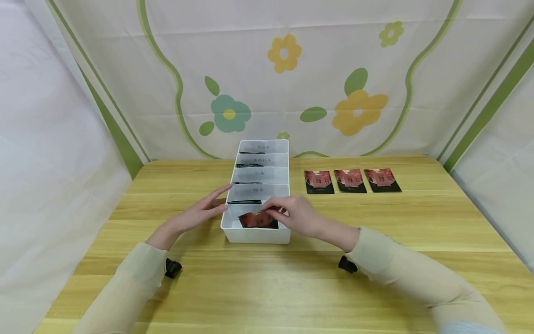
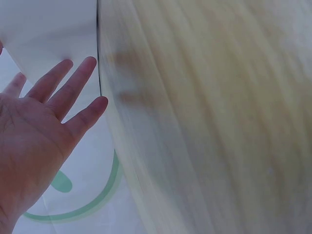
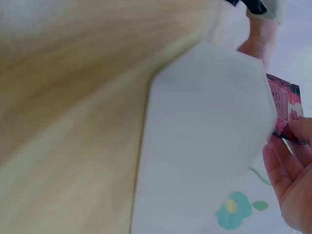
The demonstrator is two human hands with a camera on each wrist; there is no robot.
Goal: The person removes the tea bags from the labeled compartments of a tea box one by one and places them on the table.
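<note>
The packet [image 1: 257, 220], pinched by the right hand [image 1: 295, 214] and just left of it, at the nearest compartment [image 1: 232, 220] of the box [image 1: 256, 236], could catch on the rim [image 1: 267, 229] and bend if it tilts, while the left hand [image 1: 195, 215], fingers extended, grasps nothing.

Light wood-grain table [image 1: 308, 287], backed by a whitish fabric sheet [image 1: 325, 23] — chunky yellow flowers [image 1: 352, 119], one teal flower [image 1: 219, 106], wavy green lines [image 1: 180, 88] — and pale sheets [image 1: 50, 139] down both sides.
</note>
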